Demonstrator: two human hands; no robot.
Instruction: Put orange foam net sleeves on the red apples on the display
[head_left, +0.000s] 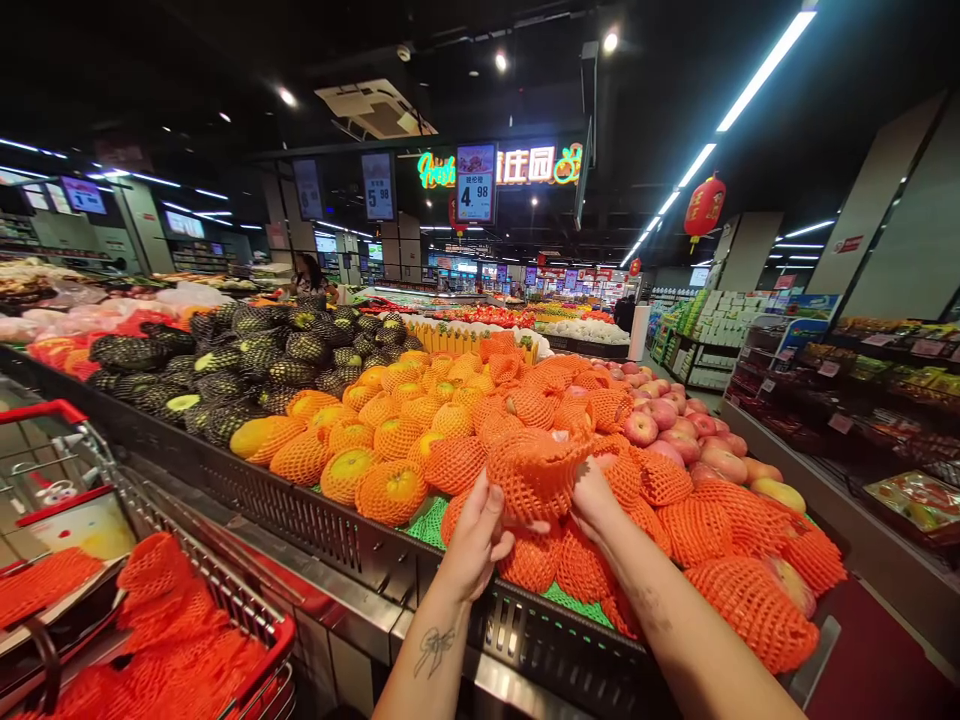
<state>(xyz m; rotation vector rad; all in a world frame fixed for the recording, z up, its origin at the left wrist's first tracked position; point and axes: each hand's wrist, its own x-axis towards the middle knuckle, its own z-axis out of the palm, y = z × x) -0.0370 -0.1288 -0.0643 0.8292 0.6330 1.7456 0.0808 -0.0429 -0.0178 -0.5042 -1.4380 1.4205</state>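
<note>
Both hands, left hand (pixel 474 535) and right hand (pixel 592 497), grip one netted fruit (pixel 534 472) from opposite sides, steadying it just above the bin (pixel 315 520), right of the cart (pixel 150 600).

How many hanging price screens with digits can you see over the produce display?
2: a blue-and-white price screen reading 4.98 at centre, and a white price screen reading 5.98 to its left. Others farther back may be hidden.
</note>
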